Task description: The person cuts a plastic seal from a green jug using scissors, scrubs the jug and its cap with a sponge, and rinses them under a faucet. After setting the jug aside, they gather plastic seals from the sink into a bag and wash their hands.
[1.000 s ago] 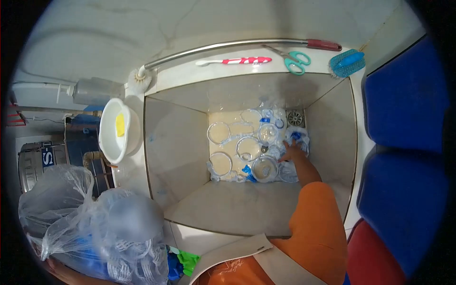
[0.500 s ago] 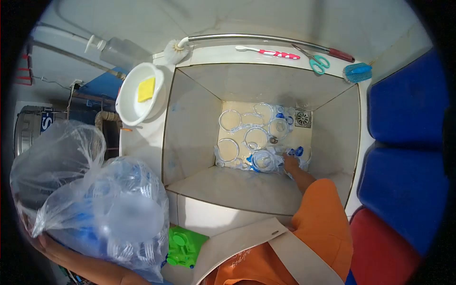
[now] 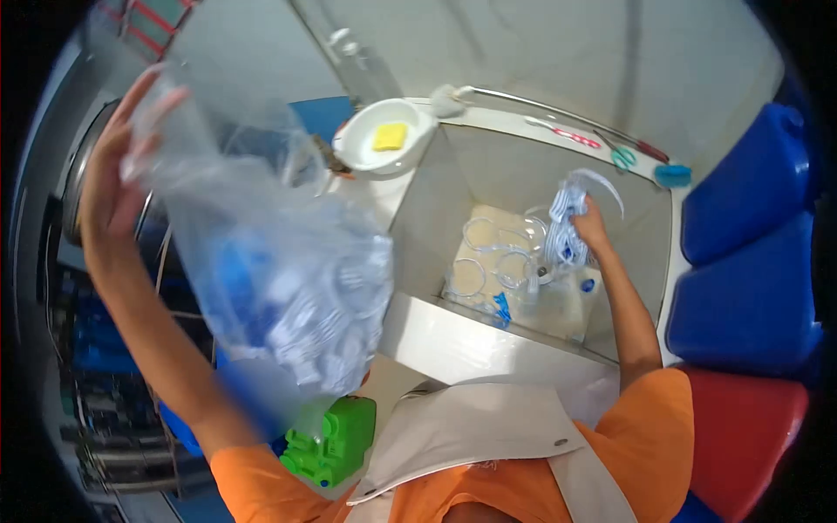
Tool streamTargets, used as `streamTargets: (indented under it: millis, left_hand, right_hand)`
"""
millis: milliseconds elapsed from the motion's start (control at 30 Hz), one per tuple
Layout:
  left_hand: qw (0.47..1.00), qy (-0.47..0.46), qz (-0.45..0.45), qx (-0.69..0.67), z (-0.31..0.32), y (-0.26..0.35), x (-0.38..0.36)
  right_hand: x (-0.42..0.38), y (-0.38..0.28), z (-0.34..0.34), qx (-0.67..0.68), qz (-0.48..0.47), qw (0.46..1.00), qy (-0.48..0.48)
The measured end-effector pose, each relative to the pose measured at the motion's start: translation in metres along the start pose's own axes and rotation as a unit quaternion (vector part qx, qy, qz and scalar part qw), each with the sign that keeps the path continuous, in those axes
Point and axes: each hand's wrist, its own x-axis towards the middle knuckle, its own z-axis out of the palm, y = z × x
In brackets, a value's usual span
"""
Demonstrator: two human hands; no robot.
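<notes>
My left hand (image 3: 115,179) is raised at the far left, gripping the upper part of a large clear plastic bag (image 3: 187,205). White coiled bundles and blue pieces show through the bag's wall. Over the basin (image 3: 427,209), my right hand (image 3: 590,225) is closed on a bundle of coiled white-and-clear tubing (image 3: 567,228), with a loose end curving up to the right. On the basin floor lie clear tubing loops (image 3: 471,275), a blue clip-like piece (image 3: 502,307) and a round blue piece (image 3: 588,285).
A white bowl (image 3: 356,144) with a yellow sponge (image 3: 390,137) stands at the basin's left corner. Along the back rim lie a toothbrush (image 3: 571,135), scissors (image 3: 623,158) and a blue brush head (image 3: 672,176). Blue containers (image 3: 745,196) and a red one (image 3: 745,436) line the right; a green container (image 3: 349,440) stands below.
My left hand has lifted the bag's top up and the bag has shifted right. My right hand has risen from the basin floor with the tubing bundle. The view has turned.
</notes>
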Motion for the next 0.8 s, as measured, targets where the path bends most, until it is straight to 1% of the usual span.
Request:
streamTargets:
  millis: [33,67,133,167,200,267,333,400,467,533,567,633,667,700,733,800]
  left_hand:
    - [1.000,-0.008,-0.007,-0.014,-0.006,0.009,-0.009]
    - [0.999,-0.033,-0.020,-0.034,0.001,0.010,-0.004]
    - [0.999,0.003,-0.021,-0.045,0.028,0.020,-0.014]
    - [0.998,-0.015,-0.026,-0.062,0.020,0.017,-0.011]
    - [0.996,0.010,-0.034,-0.076,0.020,0.016,-0.012]
    - [0.996,0.019,-0.043,-0.079,0.021,0.017,-0.018]
    - [0.996,0.018,-0.035,-0.085,0.019,0.016,-0.019]
    - [0.996,0.026,-0.026,-0.080,0.028,0.031,-0.032]
    - [0.995,0.005,-0.012,-0.099,0.029,0.036,-0.039]
    - [0.994,0.030,-0.003,-0.106,0.024,0.037,-0.047]
    - [0.993,0.042,-0.003,-0.112,0.023,0.037,-0.051]
    - [0.992,0.062,-0.007,-0.114,0.026,0.037,-0.053]
    - [0.991,0.087,-0.003,-0.105,0.026,0.034,-0.056]
    - [0.989,0.113,-0.001,-0.096,0.025,0.032,-0.059]
    - [0.988,0.120,-0.004,-0.094,0.023,0.030,-0.064]
    - [0.983,0.146,-0.001,-0.108,0.021,0.031,-0.078]
  right_hand:
    - [0.012,-0.087,-0.004,0.130,-0.004,0.991,0.016]
    - [0.013,-0.169,-0.008,0.256,0.010,0.966,0.036]
    - [0.029,-0.247,-0.001,0.332,-0.041,0.940,0.071]
    - [0.033,-0.285,0.004,0.370,-0.058,0.924,0.070]
    - [0.035,-0.322,0.009,0.408,-0.075,0.907,0.068]
    - [0.027,-0.398,0.025,0.499,-0.093,0.856,0.098]
    - [0.015,-0.458,0.042,0.542,-0.101,0.829,0.094]
    - [-0.003,-0.501,0.059,0.601,-0.115,0.789,0.049]
    - [-0.029,-0.533,0.084,0.649,-0.079,0.756,-0.031]
    - [-0.060,-0.554,0.104,0.658,-0.029,0.743,-0.120]
    - [-0.070,-0.558,0.113,0.659,-0.030,0.741,-0.126]
    - [-0.082,-0.555,0.126,0.633,-0.078,0.717,-0.280]
    - [-0.089,-0.557,0.123,0.634,-0.078,0.714,-0.289]
    - [-0.097,-0.562,0.116,0.555,-0.092,0.731,-0.387]
    - [-0.102,-0.568,0.116,0.467,-0.107,0.736,-0.478]
    - [-0.081,-0.573,0.209,0.557,-0.280,0.579,-0.525]
